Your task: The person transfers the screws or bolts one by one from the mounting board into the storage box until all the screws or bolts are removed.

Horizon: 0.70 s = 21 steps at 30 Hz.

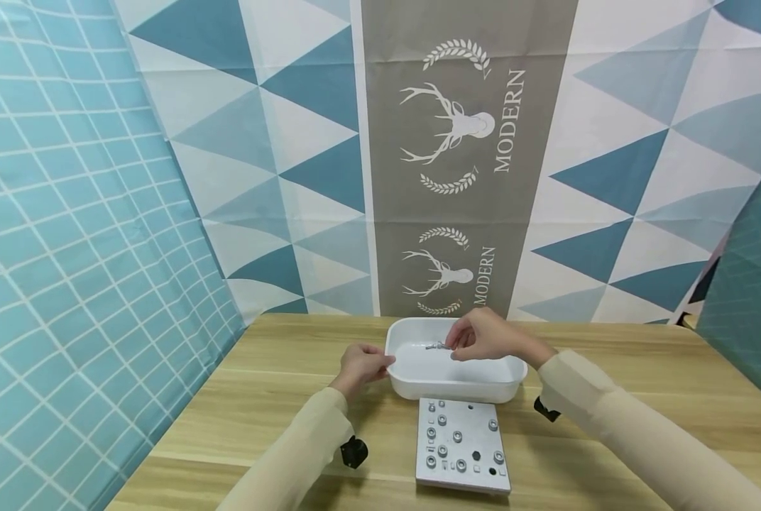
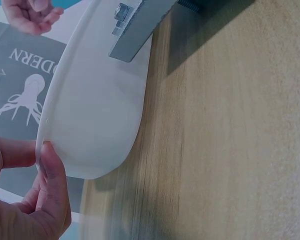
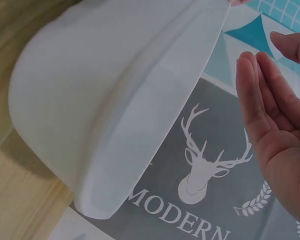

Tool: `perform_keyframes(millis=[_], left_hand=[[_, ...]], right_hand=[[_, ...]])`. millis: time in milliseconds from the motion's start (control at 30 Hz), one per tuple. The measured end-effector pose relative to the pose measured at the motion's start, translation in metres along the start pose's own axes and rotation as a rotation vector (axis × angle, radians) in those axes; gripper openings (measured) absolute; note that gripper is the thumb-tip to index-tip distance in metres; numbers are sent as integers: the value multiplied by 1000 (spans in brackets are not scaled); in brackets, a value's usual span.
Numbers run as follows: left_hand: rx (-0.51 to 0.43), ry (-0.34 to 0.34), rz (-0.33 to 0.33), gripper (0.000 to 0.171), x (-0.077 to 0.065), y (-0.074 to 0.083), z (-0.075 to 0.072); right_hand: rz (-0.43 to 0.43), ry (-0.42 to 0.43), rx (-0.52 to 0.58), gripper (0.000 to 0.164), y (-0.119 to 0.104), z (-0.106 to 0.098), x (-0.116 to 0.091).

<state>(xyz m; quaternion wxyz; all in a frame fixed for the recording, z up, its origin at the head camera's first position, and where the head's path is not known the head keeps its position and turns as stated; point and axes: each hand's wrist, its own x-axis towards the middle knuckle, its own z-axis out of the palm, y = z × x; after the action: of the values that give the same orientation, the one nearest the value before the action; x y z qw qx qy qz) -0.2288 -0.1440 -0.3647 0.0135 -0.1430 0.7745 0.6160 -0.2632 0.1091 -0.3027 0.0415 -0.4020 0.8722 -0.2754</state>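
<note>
A white plastic tray [image 1: 457, 389] stands on the wooden table. My left hand [image 1: 363, 365] pinches its left rim between thumb and fingers, seen close in the left wrist view. Over the tray is my right hand [image 1: 485, 337]; in the right wrist view its fingers [image 3: 275, 85] are fairly straight, thumb apart, and nothing shows between them. Small metal pieces [image 1: 438, 345], perhaps screws, appear in the tray beside the right fingertips. In front of the tray lies a silvery metal plate [image 1: 447, 419] with several socket-head screws and a few dark holes.
The wood-grain table [image 1: 291, 397] extends on both sides of the tray. Behind it hangs a patterned curtain [image 1: 419, 206] with deer heads and triangles. A blue checked cloth [image 1: 67, 248] borders the left side, and a teal cloth [image 1: 747, 284] the right.
</note>
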Motion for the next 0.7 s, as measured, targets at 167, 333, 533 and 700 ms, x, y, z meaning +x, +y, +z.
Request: perform_keyframes(millis=[167,333,533,700], left_hand=[[-5,-2,-8,24,1,0,2],[-10,1,-9,24,1,2,2],[-11,1,-3,24,0,3,1],[-6,-4,-7,24,0,2,0]], right_hand=[[-26,-13,6,11,-6,4,-9],[-105,-7,42,12,-11,8,-15],[-155,-12,58,12,-16,15,-21],[-169,-29,69,11,-19,21,-27]])
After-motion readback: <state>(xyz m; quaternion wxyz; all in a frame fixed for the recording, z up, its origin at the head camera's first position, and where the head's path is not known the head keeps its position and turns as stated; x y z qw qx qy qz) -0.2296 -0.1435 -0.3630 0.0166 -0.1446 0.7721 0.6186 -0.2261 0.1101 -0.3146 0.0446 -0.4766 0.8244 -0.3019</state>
